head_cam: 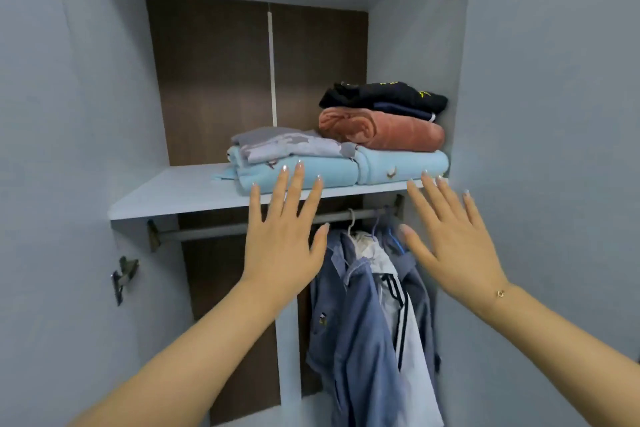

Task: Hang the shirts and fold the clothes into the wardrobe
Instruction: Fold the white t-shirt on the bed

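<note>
Wardrobe [554, 149] is wide open, grey walls and a brown back panel. Up on the shelf [180, 192] sit the folded clothes [346, 149], pushed toward the right wall — blue at the bottom, grey, pink and black on top. Shirts [363, 305] hang on the rail [225, 229] below, bunched to the right. Left hand [280, 246] and right hand [453, 243] are both flat with fingers spread, holding nothing, raised in front of the shelf edge. Looks pretty much done to me — can't see any clothes left over.
</note>
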Demonstrator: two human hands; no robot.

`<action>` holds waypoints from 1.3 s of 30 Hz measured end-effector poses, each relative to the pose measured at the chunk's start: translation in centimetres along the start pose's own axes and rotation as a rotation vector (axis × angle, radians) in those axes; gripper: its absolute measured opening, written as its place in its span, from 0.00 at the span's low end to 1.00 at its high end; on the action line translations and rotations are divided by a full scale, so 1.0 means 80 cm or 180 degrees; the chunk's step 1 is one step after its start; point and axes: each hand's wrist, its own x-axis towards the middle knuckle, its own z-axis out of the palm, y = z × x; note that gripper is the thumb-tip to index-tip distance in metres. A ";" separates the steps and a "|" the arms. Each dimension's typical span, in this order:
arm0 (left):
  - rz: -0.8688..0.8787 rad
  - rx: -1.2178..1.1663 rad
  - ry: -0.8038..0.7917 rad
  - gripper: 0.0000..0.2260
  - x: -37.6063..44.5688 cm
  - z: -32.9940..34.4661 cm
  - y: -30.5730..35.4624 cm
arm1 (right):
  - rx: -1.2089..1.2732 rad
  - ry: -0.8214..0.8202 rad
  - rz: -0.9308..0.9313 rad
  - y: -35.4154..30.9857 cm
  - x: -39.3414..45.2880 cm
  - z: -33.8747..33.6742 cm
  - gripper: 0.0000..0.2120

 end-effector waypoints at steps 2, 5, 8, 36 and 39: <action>0.0130 -0.0127 -0.0109 0.29 -0.035 -0.003 0.037 | -0.0147 -0.0067 0.0259 0.012 -0.065 -0.013 0.33; 0.0484 -0.0493 -0.0248 0.29 -0.077 -0.008 0.107 | -0.0355 -0.0229 0.0553 0.037 -0.161 -0.037 0.32; 0.0852 -0.0925 -0.0347 0.29 -0.110 -0.019 0.197 | -0.0663 -0.0348 0.0908 0.072 -0.253 -0.064 0.31; 0.4241 -0.3254 -0.1364 0.29 -0.448 -0.278 1.103 | -0.2035 -0.1398 0.4718 0.390 -1.046 -0.411 0.30; 0.4560 -0.3305 -0.1515 0.28 -0.482 -0.282 1.176 | -0.1992 -0.1469 0.5070 0.427 -1.094 -0.412 0.30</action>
